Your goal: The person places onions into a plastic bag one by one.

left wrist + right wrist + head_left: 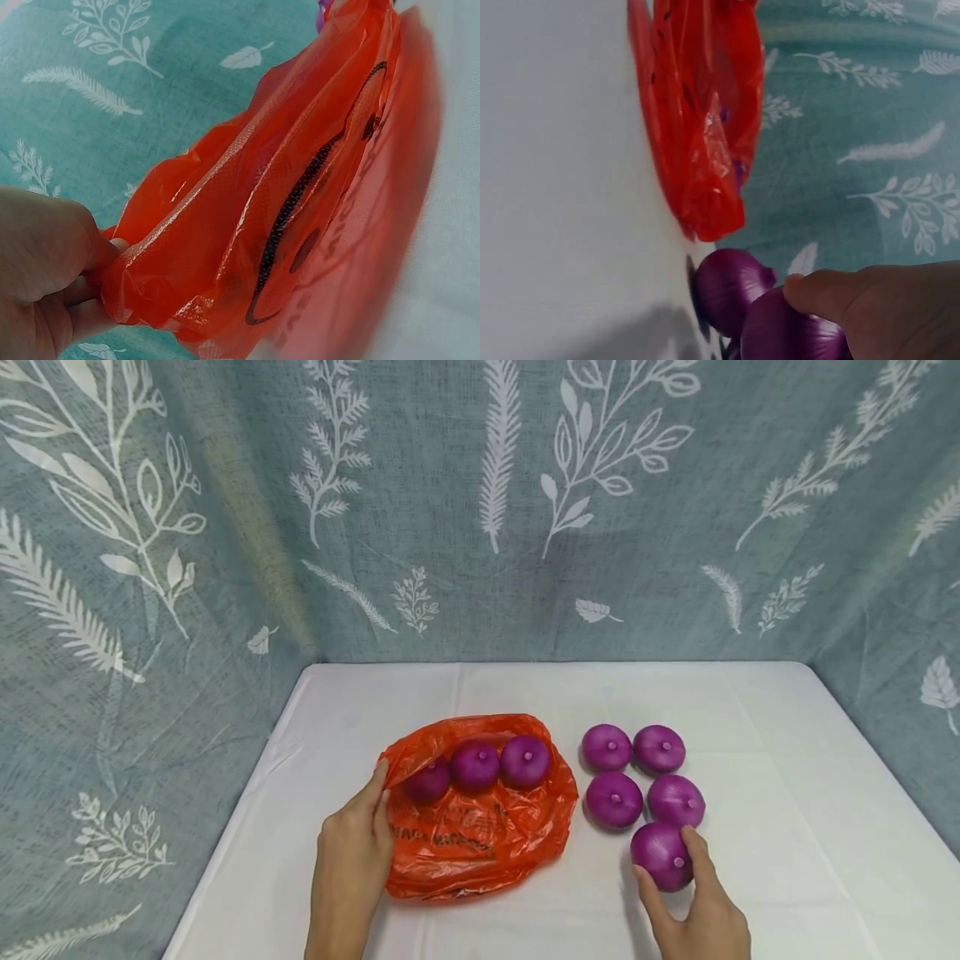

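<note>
Left hand (352,843) pinches the red bag (465,864) by its edge, three onions (476,767) inside; right hand (701,906) grips one onion (660,853) beside four loose onions (614,800) on the counter (810,860). Overpulling could tear the bag; weak fingertip pressure could drop the onion.

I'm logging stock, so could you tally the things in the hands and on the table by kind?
Red plastic bag: 1
Purple onions: 8 in sight (3 in the bag, 4 on the table, 1 in the right hand)
Total: 9, not counting any hidden inside the bag
</note>
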`<state>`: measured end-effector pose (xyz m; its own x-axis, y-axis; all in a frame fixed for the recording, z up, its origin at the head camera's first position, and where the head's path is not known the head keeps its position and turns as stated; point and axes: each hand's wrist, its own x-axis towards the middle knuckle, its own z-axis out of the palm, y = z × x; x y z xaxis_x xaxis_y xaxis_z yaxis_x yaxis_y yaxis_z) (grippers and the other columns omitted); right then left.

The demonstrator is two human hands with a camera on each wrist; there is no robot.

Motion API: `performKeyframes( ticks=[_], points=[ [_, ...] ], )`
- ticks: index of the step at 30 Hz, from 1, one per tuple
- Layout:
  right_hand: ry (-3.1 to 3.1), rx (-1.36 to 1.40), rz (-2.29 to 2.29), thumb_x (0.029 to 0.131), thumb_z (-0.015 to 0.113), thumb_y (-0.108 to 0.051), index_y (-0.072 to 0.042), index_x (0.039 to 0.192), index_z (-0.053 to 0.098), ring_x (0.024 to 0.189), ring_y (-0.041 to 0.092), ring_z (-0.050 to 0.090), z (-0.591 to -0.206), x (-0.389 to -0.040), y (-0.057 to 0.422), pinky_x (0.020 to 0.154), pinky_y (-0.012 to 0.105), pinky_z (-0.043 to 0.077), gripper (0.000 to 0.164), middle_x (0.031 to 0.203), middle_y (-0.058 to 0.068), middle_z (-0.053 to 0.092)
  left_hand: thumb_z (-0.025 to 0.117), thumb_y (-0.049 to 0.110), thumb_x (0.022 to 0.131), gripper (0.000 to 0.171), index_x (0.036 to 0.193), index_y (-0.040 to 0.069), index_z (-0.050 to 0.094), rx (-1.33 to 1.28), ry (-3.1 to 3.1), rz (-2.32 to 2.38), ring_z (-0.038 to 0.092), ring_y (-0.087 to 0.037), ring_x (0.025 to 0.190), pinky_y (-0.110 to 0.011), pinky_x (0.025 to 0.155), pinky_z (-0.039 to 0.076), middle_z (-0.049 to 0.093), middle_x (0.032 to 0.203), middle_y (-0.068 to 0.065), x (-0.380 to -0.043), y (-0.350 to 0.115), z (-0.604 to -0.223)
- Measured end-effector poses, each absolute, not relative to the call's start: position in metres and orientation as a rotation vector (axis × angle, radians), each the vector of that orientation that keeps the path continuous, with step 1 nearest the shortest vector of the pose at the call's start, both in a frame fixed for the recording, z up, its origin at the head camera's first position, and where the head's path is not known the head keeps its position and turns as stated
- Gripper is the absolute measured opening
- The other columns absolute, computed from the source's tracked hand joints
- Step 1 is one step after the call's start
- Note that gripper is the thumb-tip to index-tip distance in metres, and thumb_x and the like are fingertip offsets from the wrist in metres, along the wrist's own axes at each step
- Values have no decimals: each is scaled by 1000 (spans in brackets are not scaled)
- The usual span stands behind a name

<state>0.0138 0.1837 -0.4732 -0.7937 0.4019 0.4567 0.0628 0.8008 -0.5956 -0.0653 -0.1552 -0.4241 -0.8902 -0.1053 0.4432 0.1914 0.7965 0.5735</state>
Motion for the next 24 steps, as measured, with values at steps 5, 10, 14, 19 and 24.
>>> performKeyframes(
  ticks=[5,10,14,19,24],
  points=[
    [-2367,-296,756,74,95,-17,-4,145,60,89,51,75,-467,12,184,70,42,64,80,129,27,71,66,-4,101,46,146,0,62,-38,-2535,-879,74,-41,110,-56,86,62,71,128,-25,-66,-156,-424],
    [-2374,-255,770,77,95,-16,-3,147,58,101,51,73,-455,5,181,82,58,58,80,133,29,68,65,-4,101,46,147,0,61,-21,-2549,-883,73,-42,111,-56,87,61,70,130,-25,-66,-157,-424],
    [-2371,-201,781,76,96,-16,-5,149,58,108,46,73,-444,0,176,94,27,55,83,134,25,69,65,-4,102,46,147,1,61,-17,-2553,-886,72,-42,112,-56,87,61,70,130,-25,-65,-158,-424],
    [-2405,-149,819,79,95,-18,-10,154,55,123,38,69,-428,-7,168,103,22,46,86,148,13,64,65,-4,102,46,147,1,61,-29,-2538,-894,73,-42,111,-56,86,62,70,129,-25,-65,-158,-424],
    [-2452,-107,859,84,93,-21,-14,158,50,134,33,62,-413,-14,158,100,43,51,86,158,4,55,65,-4,102,46,147,1,61,-44,-2517,-895,73,-41,110,-56,85,62,70,129,-25,-65,-158,-424]
  ],
)
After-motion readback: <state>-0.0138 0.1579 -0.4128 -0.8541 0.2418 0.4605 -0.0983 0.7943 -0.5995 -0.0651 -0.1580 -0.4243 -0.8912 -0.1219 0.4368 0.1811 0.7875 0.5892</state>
